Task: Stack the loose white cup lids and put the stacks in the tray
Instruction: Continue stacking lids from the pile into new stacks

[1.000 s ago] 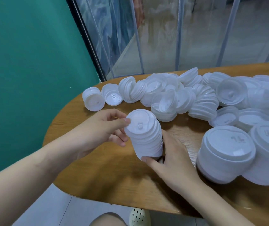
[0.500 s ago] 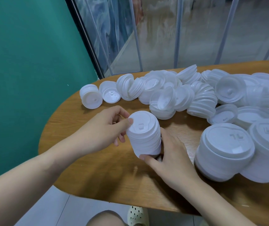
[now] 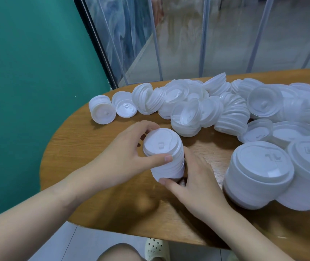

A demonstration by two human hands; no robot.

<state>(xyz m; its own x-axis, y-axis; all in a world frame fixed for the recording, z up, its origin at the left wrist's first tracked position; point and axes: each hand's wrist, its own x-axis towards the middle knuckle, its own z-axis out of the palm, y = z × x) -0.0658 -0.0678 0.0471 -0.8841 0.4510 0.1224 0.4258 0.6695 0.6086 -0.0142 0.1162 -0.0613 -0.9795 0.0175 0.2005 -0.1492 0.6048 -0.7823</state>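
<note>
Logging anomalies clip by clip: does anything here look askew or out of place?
Yes. The heap of loose lids sprawls untidily across the table, many tipped on edge. The stack held by the left hand and right hand leans. No tray shows.

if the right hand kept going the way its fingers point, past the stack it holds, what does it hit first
Probably the heap of loose lids just beyond the stack that the right hand grips; depth is unclear.

Your lid stack (image 3: 164,155) smooth white plastic, slightly translucent, loose lids (image 3: 207,108) same thin glossy plastic, bench (image 3: 86,146) wood-grain, satin finish, wall (image 3: 28,81) matt teal, shoe (image 3: 157,250) perforated cream foam.
</note>
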